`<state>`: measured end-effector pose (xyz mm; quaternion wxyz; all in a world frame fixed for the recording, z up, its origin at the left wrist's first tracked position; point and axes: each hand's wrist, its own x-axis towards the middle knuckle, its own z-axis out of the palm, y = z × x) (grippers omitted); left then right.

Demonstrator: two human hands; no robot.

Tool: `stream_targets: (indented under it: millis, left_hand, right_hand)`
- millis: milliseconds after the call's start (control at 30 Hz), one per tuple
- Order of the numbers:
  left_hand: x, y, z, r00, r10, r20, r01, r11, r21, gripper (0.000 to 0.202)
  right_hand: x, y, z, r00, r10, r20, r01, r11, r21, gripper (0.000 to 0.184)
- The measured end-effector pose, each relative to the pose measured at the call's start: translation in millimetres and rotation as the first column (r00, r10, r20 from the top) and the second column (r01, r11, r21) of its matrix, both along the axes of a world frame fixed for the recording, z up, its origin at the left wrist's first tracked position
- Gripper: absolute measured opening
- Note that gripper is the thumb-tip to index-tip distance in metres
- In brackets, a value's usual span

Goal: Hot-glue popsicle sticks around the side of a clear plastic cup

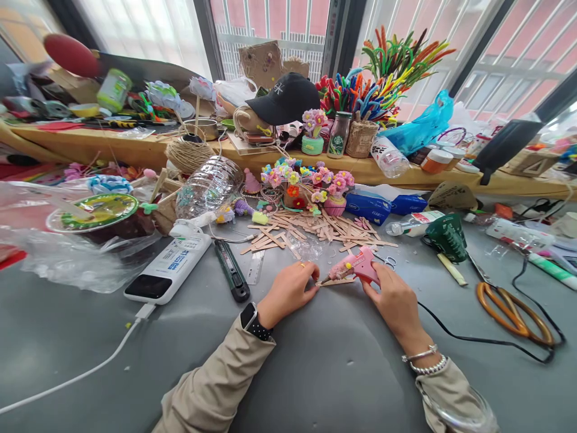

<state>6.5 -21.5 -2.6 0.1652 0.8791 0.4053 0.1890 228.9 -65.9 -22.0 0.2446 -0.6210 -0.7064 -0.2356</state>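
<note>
My right hand (391, 294) is closed around the handle of a pink hot glue gun (360, 263), whose nozzle points left. Under that nozzle, a wooden craft stick (338, 281) lies low over the grey table. My left hand (291, 290) pinches the stick's left end between thumb and fingers, close to the glue gun's tip. Whether glue is coming out is too small to tell. Just beyond both hands spreads a loose pile of craft sticks (315, 228), with a crumpled clear wrapper (306, 245) at its near side.
Left of my hands lie a green utility knife (231, 270), a clear ruler (255, 267) and a white power bank (169, 270) with its cable. Orange-handled scissors (514, 313) and the black cord (473, 341) are at right. Pipe-cleaner flowers (336, 186) stand behind the sticks.
</note>
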Motion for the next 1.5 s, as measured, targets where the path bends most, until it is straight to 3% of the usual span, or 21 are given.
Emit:
stream_targets:
  millis: [1500]
  left_hand:
    - [0.4, -0.6, 0.5, 1.000, -0.020, 0.000, 0.020, 1.000, 0.017, 0.011]
  right_hand:
    - [7.0, -3.2, 4.8, 0.999, -0.034, 0.026, 0.034, 0.999, 0.010, 0.025]
